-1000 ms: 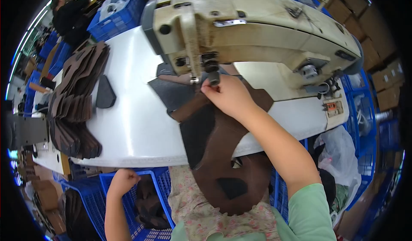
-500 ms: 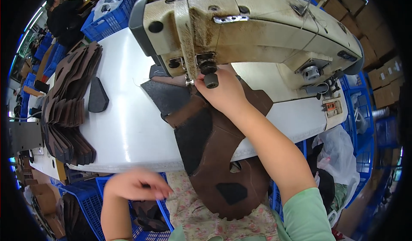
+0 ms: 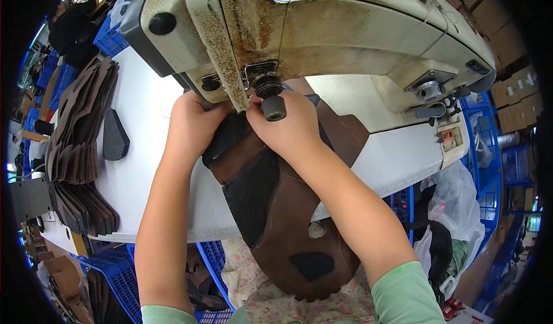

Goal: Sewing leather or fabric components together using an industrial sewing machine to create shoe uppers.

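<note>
A brown leather piece (image 3: 299, 217) with black patches lies under the head of a sewing machine (image 3: 368, 53), its wide scalloped end hanging over the table edge toward my lap. My left hand (image 3: 193, 122) grips the far left edge of the leather beside the needle area, its fingers curled and partly behind the machine head. Close by, my right hand (image 3: 288, 122) pinches the same leather just right of the needle, behind the dark presser knob (image 3: 273, 107). Needle and presser foot are hidden by my hands and the machine.
Stacked brown and black leather pieces (image 3: 75, 145) stand at the table's left, with a loose black piece (image 3: 116, 135) beside them. Blue crates (image 3: 109, 272) sit below the table edge. Plastic bags (image 3: 458, 203) hang at the right. A person in dark clothes (image 3: 78, 27) is far left.
My left hand has risen from near my lap to the leather by the needle. My right hand stays at the leather. The view has shifted closer to the machine.
</note>
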The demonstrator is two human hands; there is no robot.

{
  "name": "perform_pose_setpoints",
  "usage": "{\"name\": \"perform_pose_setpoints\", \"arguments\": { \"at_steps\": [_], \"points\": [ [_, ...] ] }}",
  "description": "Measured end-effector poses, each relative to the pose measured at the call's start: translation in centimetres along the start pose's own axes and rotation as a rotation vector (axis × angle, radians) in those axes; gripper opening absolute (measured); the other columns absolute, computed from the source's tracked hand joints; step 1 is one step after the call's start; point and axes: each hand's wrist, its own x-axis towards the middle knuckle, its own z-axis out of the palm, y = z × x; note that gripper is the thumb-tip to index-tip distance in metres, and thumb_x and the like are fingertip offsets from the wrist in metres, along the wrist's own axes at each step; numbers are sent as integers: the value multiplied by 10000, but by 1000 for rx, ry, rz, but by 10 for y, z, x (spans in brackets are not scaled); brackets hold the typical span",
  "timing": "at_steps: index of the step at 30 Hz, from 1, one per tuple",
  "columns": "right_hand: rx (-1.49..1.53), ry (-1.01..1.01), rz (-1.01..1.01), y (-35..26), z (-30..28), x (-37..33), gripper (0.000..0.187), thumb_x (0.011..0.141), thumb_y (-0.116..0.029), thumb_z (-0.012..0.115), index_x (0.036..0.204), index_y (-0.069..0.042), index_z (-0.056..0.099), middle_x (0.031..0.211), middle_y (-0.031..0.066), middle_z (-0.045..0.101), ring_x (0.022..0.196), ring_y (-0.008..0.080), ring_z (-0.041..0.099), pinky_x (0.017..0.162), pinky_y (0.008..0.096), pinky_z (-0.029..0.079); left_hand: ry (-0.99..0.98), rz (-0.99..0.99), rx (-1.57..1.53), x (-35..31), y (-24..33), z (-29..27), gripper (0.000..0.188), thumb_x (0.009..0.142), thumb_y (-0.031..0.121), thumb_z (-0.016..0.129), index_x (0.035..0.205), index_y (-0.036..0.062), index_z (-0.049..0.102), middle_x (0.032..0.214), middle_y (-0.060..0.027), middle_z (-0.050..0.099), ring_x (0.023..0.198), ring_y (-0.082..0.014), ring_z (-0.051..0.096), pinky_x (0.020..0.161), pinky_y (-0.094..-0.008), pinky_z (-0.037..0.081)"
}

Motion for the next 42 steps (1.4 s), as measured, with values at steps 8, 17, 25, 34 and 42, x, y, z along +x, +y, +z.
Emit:
{"name": "perform_pose_setpoints", "arguments": {
  "at_steps": [8, 17, 25, 34, 42],
  "points": [
    [40, 76, -61, 1, 4, -2, 119, 756, -201, 682, 809, -96, 696, 715, 131, 669, 712, 332, 660, 613, 409, 506, 18, 72, -74, 1, -12, 6, 209, 834, 74, 677, 1026, -6, 697, 938, -78, 733, 878, -115, 652, 809, -286, 504],
    [35, 63, -66, -4, 1, -1, 120, 785, -217, 652, 796, -101, 680, 703, 131, 654, 691, 336, 649, 594, 419, 501, -14, 59, -87, 0, -11, 7, 207, 833, 40, 667, 1035, 12, 698, 957, -64, 726, 896, -105, 642, 814, -286, 499],
    [43, 68, -97, -4, 2, -1, 192, 809, -262, 609, 721, -103, 668, 688, 129, 641, 676, 350, 639, 580, 435, 501, -27, 85, -34, 1, -14, 7, 184, 824, 21, 656, 1004, 8, 690, 921, -76, 724, 862, -117, 650, 796, -291, 501],
    [60, 51, -85, -3, 1, -1, 201, 811, -272, 607, 727, -98, 662, 696, 122, 639, 682, 352, 634, 579, 434, 496, -11, 124, -26, 1, -15, 8, 213, 806, 19, 669, 1018, 10, 693, 933, -92, 728, 886, -158, 678, 805, -299, 510],
    [134, 85, -92, -3, 3, -3, 149, 821, -251, 619, 785, -111, 657, 726, 114, 644, 697, 347, 633, 584, 435, 493, 8, 142, 14, 1, -17, 8, 216, 803, 29, 682, 1019, 12, 693, 939, -98, 726, 895, -164, 679, 813, -305, 512]
  ]
}}
